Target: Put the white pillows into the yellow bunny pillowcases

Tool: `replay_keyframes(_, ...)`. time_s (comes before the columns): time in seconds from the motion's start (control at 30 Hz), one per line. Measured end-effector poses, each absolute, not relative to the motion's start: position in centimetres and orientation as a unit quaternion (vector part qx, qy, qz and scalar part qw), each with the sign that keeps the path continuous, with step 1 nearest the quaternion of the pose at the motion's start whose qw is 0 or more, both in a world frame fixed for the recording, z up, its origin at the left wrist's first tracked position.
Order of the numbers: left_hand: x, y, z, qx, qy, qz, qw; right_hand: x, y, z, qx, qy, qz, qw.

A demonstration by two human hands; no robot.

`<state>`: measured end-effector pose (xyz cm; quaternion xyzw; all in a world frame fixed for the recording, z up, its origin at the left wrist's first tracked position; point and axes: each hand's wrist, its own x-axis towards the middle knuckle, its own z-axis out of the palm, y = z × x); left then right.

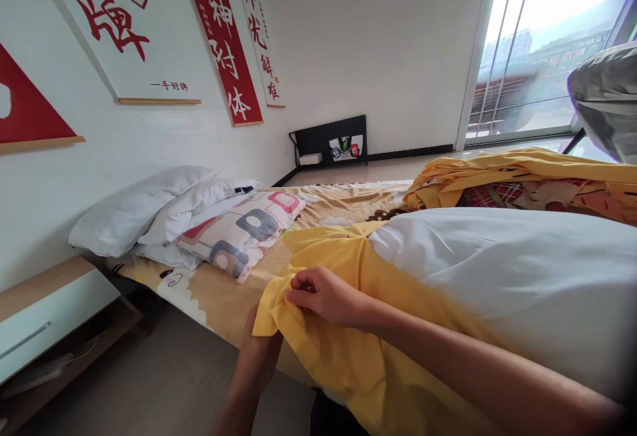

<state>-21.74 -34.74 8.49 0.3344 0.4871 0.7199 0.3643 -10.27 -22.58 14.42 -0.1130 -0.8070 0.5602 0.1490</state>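
Observation:
A yellow duvet cover (343, 350) lies bunched over the near side of the bed. My right hand (326, 298) pinches a fold of it between thumb and fingers. Up from below comes my left hand (263, 342), its fingers hidden beneath the yellow cloth at the same corner, so their grip does not show. A puffy white quilt (502, 257) rests partly on the yellow fabric, to the right of my hands.
White pillows (149, 204) and a patterned pillow (249, 227) sit at the bed's left end, on a tan printed sheet (213, 287). Folded yellow bedding (527, 167) lies at the far right. A nightstand (60, 310) stands at left; a dark headboard-like panel (323, 132) leans at the back wall.

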Motion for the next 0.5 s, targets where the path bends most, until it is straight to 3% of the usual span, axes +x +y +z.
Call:
replay_keyframes(0.17, -22.1, -35.1, 9.3, 0.252, 0.45, 0.702, 0.492, -10.0, -23.2, 14.7, -0.087, -0.861, 0.481, 0.139)
replay_keyframes(0.37, -22.6, -35.3, 9.2, 0.234, 0.477, 0.69, 0.492, -9.3, -24.7, 13.9, -0.049, -0.971, 0.162, 0.171)
replay_keyframes(0.5, -23.3, -35.5, 9.5, 0.227, 0.479, 0.673, 0.516, -7.5, -25.3, 12.8, 0.015, -0.982, 0.034, 0.186)
